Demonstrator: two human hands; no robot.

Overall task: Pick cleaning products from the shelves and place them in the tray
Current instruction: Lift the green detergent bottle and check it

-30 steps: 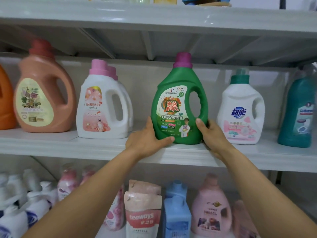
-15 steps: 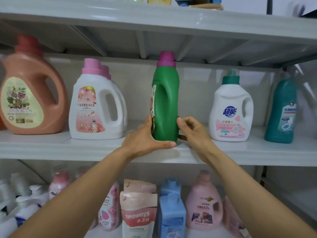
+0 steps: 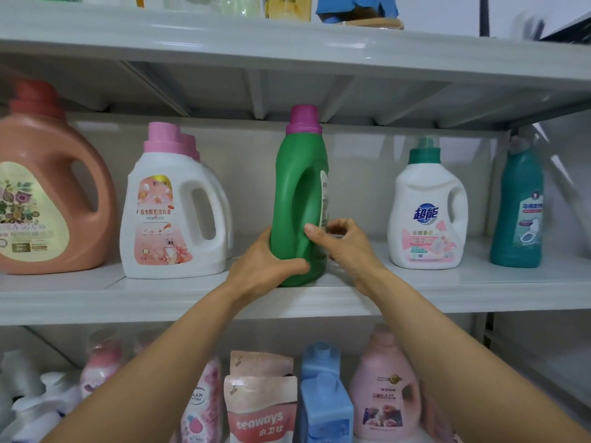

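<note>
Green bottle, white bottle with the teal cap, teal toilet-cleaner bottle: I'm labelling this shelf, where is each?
green bottle (image 3: 286, 187), head view, body left of handle.
white bottle with the teal cap (image 3: 425, 214), head view, blue logo on label.
teal toilet-cleaner bottle (image 3: 511, 187), head view, upper body.

Both bare forearms reach up and inward, the left arm (image 3: 153, 362) entering from 7 o'clock and the right arm (image 3: 463, 356) from 5 o'clock. The left hand (image 3: 262, 266) wraps the lower part of a green plastic detergent bottle with a magenta cap (image 3: 300, 187) from its 9 o'clock side, thumb laid across the front near the base. The right hand (image 3: 350, 247) pinches it from 3 o'clock, thumb pressed on the front, fingers (image 3: 340, 224) curled round the label side.
</note>
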